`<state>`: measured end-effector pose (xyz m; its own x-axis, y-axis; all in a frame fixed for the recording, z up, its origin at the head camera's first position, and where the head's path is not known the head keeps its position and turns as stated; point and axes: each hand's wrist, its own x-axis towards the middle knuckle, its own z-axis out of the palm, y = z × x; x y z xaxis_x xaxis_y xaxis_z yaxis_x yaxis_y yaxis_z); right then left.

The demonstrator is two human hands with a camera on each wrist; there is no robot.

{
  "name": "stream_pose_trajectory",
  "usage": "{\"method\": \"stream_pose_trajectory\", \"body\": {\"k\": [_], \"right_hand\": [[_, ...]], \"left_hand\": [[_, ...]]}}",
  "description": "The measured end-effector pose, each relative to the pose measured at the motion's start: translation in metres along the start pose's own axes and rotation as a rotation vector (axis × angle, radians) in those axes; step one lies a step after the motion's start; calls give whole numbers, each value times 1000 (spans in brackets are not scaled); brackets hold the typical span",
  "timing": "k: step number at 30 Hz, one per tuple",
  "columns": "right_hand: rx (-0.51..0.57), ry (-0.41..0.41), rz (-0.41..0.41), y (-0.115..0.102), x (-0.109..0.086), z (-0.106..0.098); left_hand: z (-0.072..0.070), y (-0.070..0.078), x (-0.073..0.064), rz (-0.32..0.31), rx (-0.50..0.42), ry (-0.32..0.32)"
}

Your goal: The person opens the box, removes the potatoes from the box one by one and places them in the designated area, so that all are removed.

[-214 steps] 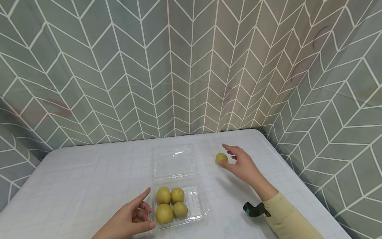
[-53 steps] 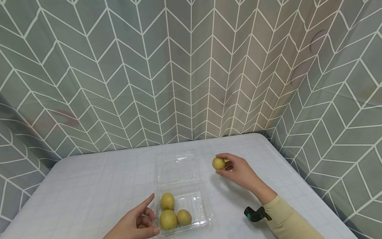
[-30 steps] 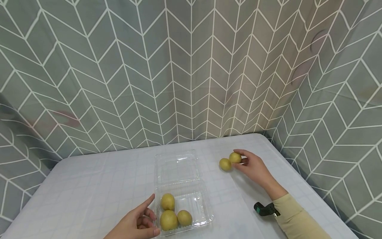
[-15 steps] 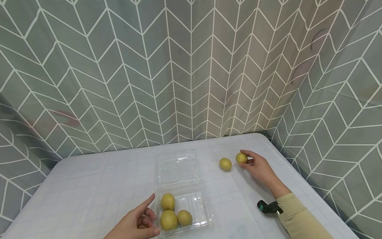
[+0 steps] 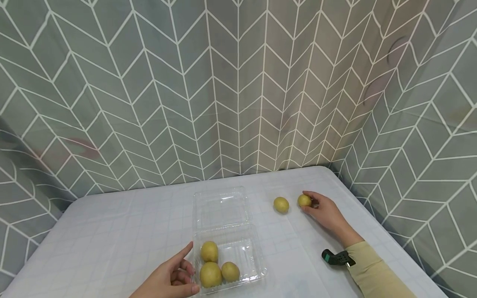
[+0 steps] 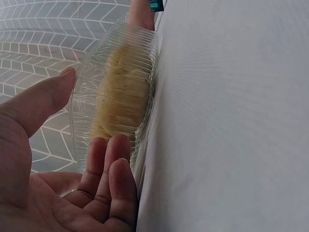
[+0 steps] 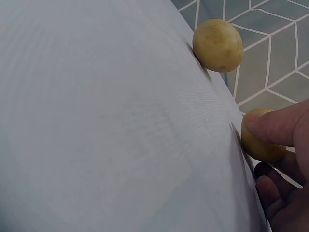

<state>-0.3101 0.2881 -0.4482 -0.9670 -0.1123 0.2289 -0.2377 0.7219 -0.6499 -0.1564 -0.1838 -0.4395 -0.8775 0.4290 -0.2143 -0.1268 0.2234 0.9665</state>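
Note:
My right hand (image 5: pixel 326 213) pinches a round yellow fruit (image 5: pixel 304 200) at the right part of the table; in the right wrist view its thumb (image 7: pixel 275 126) lies across that fruit, low at the cloth. Just left of it stands a second fruit (image 5: pixel 281 205), apart from the hand. A clear plastic clamshell container (image 5: pixel 246 252) lies with its lid (image 5: pixel 220 209) folded back, three similar fruits (image 5: pixel 210 274) in its left part. My left hand (image 5: pixel 169 275) rests along the container's left side. In the left wrist view its fingertips (image 6: pixel 119 174) touch the ribbed wall.
A white cloth covers the table (image 5: pixel 112 240). Behind and to the right hangs a grey-green curtain (image 5: pixel 223 82) with white chevron lines, close to the table's edges. A black wrist device (image 5: pixel 337 258) sits by the right sleeve (image 5: pixel 376 271).
Around seven seconds ago the container had several fruits and one lay outside; now three are inside. My right hand has carried its fruit rightward, away from the other, and lowered it. The left hand stays.

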Motion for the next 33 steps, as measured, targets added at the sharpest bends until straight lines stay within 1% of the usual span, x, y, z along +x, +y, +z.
{"method": "stream_pose_trajectory", "body": {"k": [8,15,24,33], "right_hand": [[10,11,22,3,-2,2],[30,29,26,8,-4,5],[84,38,10,12,-4,9],[97,45,8,15,-3,10]], "left_hand": [[0,0,0,-1,-4,-11],[-2,1,0,23,18,-10],[-2,1,0,15,20,-8],[0,2,-2,9,6,-9]]}}
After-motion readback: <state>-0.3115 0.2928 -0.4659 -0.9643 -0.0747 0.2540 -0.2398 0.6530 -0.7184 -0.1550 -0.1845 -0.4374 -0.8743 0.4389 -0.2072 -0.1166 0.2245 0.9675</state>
